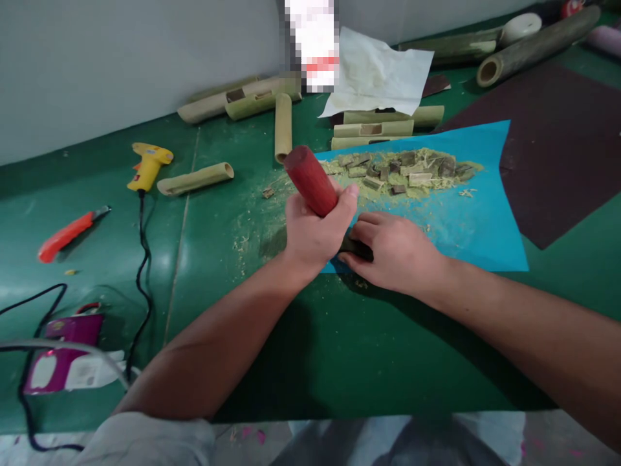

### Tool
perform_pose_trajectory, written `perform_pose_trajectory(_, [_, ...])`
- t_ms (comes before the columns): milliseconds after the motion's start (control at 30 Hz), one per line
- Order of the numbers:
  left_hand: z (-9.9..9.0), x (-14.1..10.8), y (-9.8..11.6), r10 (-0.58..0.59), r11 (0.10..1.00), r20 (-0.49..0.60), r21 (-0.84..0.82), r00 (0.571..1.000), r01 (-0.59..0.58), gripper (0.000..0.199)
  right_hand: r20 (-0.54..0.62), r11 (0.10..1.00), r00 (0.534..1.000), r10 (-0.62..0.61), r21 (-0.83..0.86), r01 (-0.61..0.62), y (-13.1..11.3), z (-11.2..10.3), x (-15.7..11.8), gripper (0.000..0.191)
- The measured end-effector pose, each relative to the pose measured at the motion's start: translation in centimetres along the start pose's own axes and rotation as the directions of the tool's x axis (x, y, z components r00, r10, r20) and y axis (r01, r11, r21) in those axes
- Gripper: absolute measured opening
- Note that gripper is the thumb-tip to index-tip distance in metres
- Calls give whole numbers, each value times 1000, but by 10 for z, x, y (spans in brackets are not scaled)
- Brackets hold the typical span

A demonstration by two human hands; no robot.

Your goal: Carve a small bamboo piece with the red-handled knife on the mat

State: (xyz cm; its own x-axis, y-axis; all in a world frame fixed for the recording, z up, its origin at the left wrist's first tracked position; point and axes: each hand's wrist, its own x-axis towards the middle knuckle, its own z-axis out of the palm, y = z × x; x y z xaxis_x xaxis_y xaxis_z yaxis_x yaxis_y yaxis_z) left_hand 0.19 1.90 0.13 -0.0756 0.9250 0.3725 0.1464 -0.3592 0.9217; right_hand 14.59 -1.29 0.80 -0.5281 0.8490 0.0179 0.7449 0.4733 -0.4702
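My left hand (313, 236) is closed round a thick red wooden handle (311, 180) that leans up and to the left. Whatever tool is at its lower end is hidden by my hands. Close beside it on the right, my right hand (395, 249) grips a dark piece of bamboo (356, 247), most of it covered by my fingers. Both hands are low over the near left part of a blue sheet (485, 226). Beyond them on the sheet lies a heap of bamboo chips and shavings (407, 171).
On the green table (233, 362) are a yellow glue gun (149, 165), an orange utility knife (72, 234) and a purple packet (68, 349) with cables. Cut bamboo tubes (196, 179) lie about. White paper (378, 74) and a dark brown sheet (548, 155) are farther back.
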Motion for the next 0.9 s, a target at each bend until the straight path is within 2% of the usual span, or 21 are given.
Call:
perform_pose_trajectory(167, [0,-3,5,13,1000,84,7,996,-13,39,21,999,1000,-8,33,7,-3,2,-1,19])
perform_pose_trajectory(233, [-1,-3,5,-66,998,94,21,993,64,42,23,999,1000,-12,35,12,-5,2,-1,19])
perform_pose_trajectory(333, [-1,-1,4,-158,987,39,-20,987,159,45,27,999,999,28,16,-28,-5,1,0,14])
perform_pose_trajectory(433, [1,1,4,-77,991,-30,-111,997,73,44,12,1000,1000,25,1,-25,-5,-1,0,14])
perform_pose_trajectory(500, [2,2,3,-28,995,-26,-100,999,25,44,25,1000,999,25,-7,-25,-5,-2,0,13])
perform_pose_trajectory(633, [4,0,0,12,1000,17,-21,1000,-12,43,62,999,997,38,-7,-38,-5,-2,0,19])
perform_pose_trajectory(900, [1,0,-3,34,999,25,-23,999,-33,42,43,1000,999,20,-13,-20,-4,-1,1,18])
